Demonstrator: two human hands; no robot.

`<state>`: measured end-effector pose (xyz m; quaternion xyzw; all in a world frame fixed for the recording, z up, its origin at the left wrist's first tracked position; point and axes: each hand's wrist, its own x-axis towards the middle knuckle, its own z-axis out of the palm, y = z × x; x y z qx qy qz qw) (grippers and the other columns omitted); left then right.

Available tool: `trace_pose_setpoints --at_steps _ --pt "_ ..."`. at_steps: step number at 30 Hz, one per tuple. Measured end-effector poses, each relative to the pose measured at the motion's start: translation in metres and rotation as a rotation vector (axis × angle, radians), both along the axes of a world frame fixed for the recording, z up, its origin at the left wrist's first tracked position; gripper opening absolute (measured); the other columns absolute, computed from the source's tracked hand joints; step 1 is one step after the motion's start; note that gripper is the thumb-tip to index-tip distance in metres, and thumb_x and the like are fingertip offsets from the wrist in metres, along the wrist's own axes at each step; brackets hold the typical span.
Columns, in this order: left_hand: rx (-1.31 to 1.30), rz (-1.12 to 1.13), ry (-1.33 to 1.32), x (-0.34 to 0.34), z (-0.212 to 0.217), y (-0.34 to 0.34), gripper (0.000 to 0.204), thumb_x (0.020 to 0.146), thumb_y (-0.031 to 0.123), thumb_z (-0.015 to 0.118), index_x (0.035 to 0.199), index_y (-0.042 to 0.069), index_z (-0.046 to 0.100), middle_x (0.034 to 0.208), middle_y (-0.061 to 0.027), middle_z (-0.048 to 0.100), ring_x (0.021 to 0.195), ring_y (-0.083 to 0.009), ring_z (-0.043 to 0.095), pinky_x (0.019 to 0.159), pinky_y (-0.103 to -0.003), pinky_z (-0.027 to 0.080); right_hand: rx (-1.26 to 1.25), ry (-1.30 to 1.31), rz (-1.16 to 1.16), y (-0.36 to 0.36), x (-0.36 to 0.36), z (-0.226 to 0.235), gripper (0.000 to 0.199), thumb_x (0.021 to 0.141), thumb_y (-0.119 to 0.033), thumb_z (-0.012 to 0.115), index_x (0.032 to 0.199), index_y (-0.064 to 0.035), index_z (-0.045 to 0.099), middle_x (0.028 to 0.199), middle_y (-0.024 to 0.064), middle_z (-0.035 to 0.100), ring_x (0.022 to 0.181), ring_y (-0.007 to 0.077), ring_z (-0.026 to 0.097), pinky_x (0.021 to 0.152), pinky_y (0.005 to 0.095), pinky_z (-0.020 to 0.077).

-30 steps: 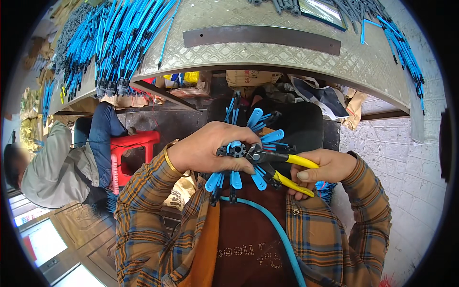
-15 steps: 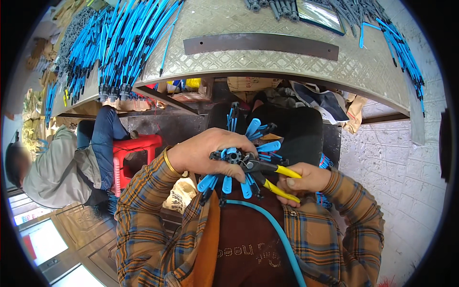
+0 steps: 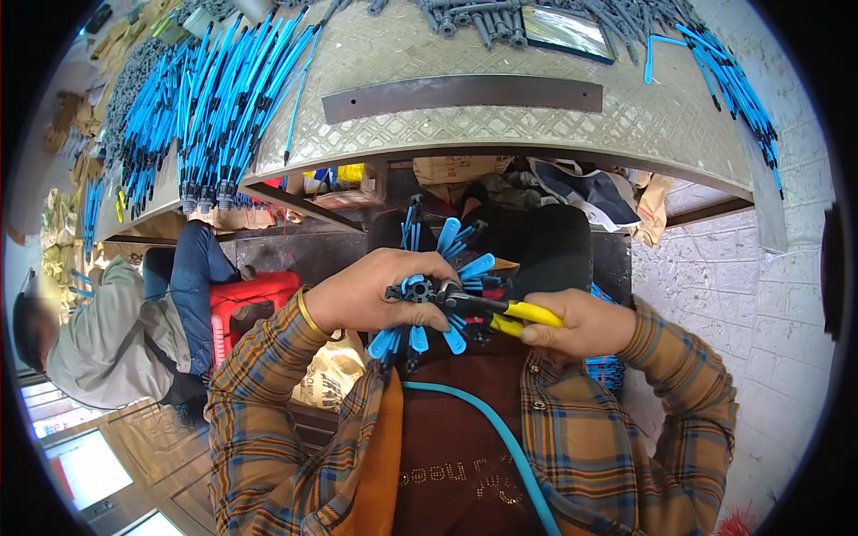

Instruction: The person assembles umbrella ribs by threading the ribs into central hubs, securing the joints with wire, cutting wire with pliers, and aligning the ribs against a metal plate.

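My left hand (image 3: 375,288) is closed around a black toothed hub (image 3: 417,290), from which black and blue arms spread out all round. Several of these arms end in flat blue paddles (image 3: 476,265). My right hand (image 3: 585,326) grips a pair of pliers (image 3: 534,312) by its yellow handles, which are squeezed close together. The dark jaws of the pliers meet the hub's right side, next to my left fingertips. What exactly lies between the jaws is too small to tell.
Ahead stands a patterned worktable (image 3: 661,134) bearing a flat metal bar (image 3: 465,96). Bundles of blue rods (image 3: 223,98) lie at its left, more blue rods (image 3: 733,89) at its right. Grey parts (image 3: 483,22) sit at the back. Another person sits left, near a red stool (image 3: 255,299).
The pliers' handles have gone from spread apart to squeezed together in my right hand. The jaws stay at the hub, which my left hand still holds. The view has shifted slightly.
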<state>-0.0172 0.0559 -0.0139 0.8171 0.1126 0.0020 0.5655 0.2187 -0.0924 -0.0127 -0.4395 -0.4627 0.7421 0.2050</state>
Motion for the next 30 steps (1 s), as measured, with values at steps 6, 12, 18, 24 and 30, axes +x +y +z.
trace_pose_setpoints --at_steps 6,12,18,24,30 --pt "0.039 0.075 0.033 0.011 -0.003 0.002 0.039 0.070 0.024 0.076 0.098 0.004 0.059 0.086 -0.0075 0.062 0.079 -0.0192 0.060 0.070 -0.030 0.046 0.274 -0.497 0.124 0.012 0.006 0.019 0.033 0.088 -0.034 0.054 0.095 -0.0020 0.053 0.075 0.0170 0.058 0.067 0.0309 0.059 0.059 0.0383 0.0464" --pt "0.017 0.097 0.007 0.014 0.009 0.008 0.039 0.071 0.019 0.076 0.101 0.003 0.058 0.087 -0.0064 0.062 0.081 -0.0150 0.059 0.072 -0.029 0.046 0.591 -0.781 0.070 0.007 0.007 0.025 0.032 0.086 -0.033 0.057 0.094 -0.0024 0.053 0.076 0.0191 0.058 0.072 0.0364 0.057 0.059 0.0408 0.0454" --pt "-0.142 0.194 -0.016 0.001 0.004 0.018 0.042 0.075 0.013 0.072 0.112 0.004 0.055 0.091 -0.0061 0.063 0.083 -0.0135 0.058 0.076 -0.028 0.046 0.574 -0.844 -0.105 0.001 0.057 0.037 0.030 0.080 -0.029 0.064 0.084 -0.0029 0.051 0.074 0.0202 0.056 0.071 0.0367 0.057 0.059 0.0387 0.0442" --pt "-0.021 0.131 -0.057 -0.003 0.000 0.019 0.041 0.078 0.015 0.069 0.114 0.004 0.053 0.093 -0.0064 0.063 0.084 -0.0141 0.059 0.076 -0.028 0.046 0.803 -1.416 -0.663 -0.003 0.163 0.019 0.031 0.072 -0.024 0.071 0.087 -0.0008 0.055 0.080 0.0192 0.057 0.073 0.0368 0.057 0.063 0.0424 0.0455" --pt "0.007 0.070 -0.035 0.004 0.007 0.023 0.040 0.079 0.020 0.069 0.112 0.003 0.055 0.093 -0.0069 0.063 0.083 -0.0149 0.060 0.075 -0.028 0.047 1.136 -1.739 -0.464 0.025 0.169 0.038 0.036 0.067 -0.021 0.073 0.093 -0.0020 0.056 0.092 0.0193 0.058 0.081 0.0360 0.057 0.068 0.0441 0.0461"
